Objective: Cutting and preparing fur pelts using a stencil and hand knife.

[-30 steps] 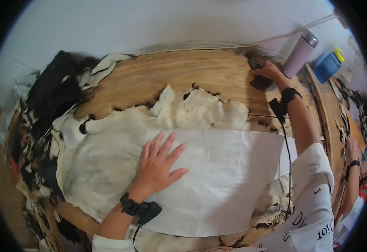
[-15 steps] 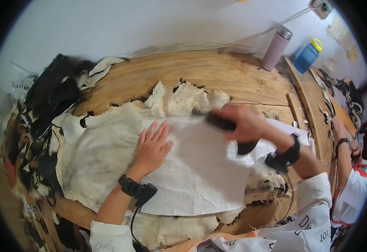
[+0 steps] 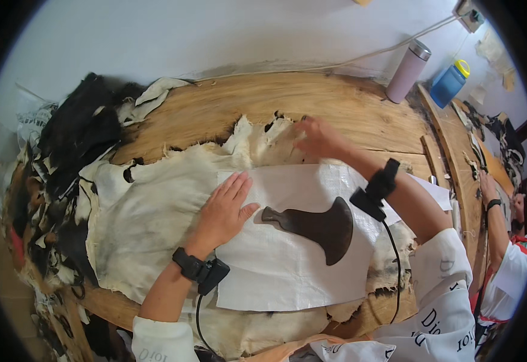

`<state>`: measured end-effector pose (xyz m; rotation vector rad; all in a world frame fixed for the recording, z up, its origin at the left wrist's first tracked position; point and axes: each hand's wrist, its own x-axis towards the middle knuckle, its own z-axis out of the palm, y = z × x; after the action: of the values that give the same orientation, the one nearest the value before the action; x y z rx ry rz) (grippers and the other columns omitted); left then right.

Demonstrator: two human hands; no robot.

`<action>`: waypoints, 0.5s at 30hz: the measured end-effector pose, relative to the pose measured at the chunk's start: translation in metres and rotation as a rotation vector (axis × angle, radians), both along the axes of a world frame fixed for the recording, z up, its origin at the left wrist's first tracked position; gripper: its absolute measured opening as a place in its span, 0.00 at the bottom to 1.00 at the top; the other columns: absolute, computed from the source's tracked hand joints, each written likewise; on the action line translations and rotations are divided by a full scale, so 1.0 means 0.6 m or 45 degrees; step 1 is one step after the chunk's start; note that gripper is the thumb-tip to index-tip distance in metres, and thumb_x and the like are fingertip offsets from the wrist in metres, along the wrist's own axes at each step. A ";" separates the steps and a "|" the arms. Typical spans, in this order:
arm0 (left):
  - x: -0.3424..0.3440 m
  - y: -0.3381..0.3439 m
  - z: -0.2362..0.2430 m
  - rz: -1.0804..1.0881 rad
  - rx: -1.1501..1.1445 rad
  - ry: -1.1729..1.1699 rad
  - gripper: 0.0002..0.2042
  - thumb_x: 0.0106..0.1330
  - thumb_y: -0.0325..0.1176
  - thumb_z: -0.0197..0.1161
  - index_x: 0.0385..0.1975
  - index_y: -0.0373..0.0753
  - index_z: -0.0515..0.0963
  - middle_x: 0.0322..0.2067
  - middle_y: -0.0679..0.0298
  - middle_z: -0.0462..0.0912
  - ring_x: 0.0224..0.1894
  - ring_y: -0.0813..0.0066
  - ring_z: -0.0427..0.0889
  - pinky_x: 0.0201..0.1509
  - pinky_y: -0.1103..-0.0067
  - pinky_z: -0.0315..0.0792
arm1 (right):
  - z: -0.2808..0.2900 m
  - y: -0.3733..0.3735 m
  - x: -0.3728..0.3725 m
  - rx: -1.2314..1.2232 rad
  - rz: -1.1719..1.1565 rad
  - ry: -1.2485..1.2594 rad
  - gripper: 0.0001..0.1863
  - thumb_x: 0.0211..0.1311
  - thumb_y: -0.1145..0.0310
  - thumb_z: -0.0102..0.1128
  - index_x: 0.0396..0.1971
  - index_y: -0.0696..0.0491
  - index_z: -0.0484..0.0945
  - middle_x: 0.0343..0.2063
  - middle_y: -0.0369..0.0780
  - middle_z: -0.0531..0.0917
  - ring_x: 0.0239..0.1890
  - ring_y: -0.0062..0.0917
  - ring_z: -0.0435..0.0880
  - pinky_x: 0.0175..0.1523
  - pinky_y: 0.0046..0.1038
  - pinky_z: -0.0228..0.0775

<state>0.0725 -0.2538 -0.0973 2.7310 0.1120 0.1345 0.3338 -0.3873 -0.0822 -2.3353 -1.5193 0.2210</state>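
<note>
My left hand (image 3: 224, 208) lies flat, fingers stretched out, across the left edge of a white woven plastic sheet (image 3: 287, 277) and the pale hide (image 3: 149, 211) under it. My right hand (image 3: 321, 139) is at the hide's far edge, past the sheet. Its fingers are bent and slightly smeared, and whether they grip the hide cannot be made out. A dark metal blade (image 3: 312, 226), with a broad curved edge and a narrow handle end, rests on the sheet between my arms, its edge toward the right. Neither hand touches it.
Dark fur pieces (image 3: 79, 127) and scraps are heaped at the left of the wooden table (image 3: 336, 99). A pink flask (image 3: 408, 72) and a blue bottle (image 3: 450, 84) stand at the back right. At far right a co-worker's hand (image 3: 488, 188) is among more scraps. Cables hang from both my wrists.
My right hand has let go of the dark blade, which now lies on the sheet, and has moved away to the hide's far edge. My left hand stays flat in place.
</note>
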 end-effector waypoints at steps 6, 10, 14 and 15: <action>0.006 0.006 0.020 0.028 0.124 -0.019 0.26 0.64 0.42 0.50 0.58 0.33 0.60 0.60 0.53 0.60 0.63 0.57 0.55 0.64 0.68 0.53 | 0.038 0.060 0.029 -0.082 -0.196 0.337 0.16 0.49 0.61 0.61 0.36 0.54 0.79 0.34 0.45 0.79 0.40 0.39 0.76 0.43 0.35 0.68; 0.000 0.005 0.021 0.041 0.095 -0.022 0.25 0.63 0.40 0.51 0.57 0.33 0.61 0.59 0.53 0.61 0.63 0.55 0.57 0.64 0.69 0.53 | 0.062 0.039 -0.012 0.336 0.028 0.102 0.07 0.47 0.63 0.57 0.25 0.50 0.79 0.29 0.37 0.78 0.37 0.33 0.75 0.41 0.36 0.63; 0.002 0.001 0.001 0.076 0.020 -0.059 0.24 0.59 0.38 0.55 0.55 0.34 0.65 0.57 0.53 0.65 0.60 0.55 0.61 0.63 0.68 0.55 | 0.085 -0.040 -0.093 0.536 0.585 -0.444 0.04 0.45 0.67 0.54 0.22 0.50 0.76 0.19 0.35 0.68 0.28 0.27 0.68 0.37 0.30 0.58; 0.002 -0.002 0.000 0.093 -0.016 -0.144 0.24 0.57 0.38 0.58 0.53 0.35 0.68 0.55 0.54 0.68 0.59 0.56 0.63 0.62 0.68 0.56 | 0.084 -0.062 -0.111 0.518 0.638 -0.484 0.05 0.44 0.67 0.54 0.22 0.51 0.76 0.19 0.35 0.68 0.28 0.26 0.68 0.37 0.30 0.58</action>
<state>0.0738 -0.2551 -0.0972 2.7004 0.1799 0.3067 0.2674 -0.4242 -0.0318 -1.7146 -2.0824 -0.4024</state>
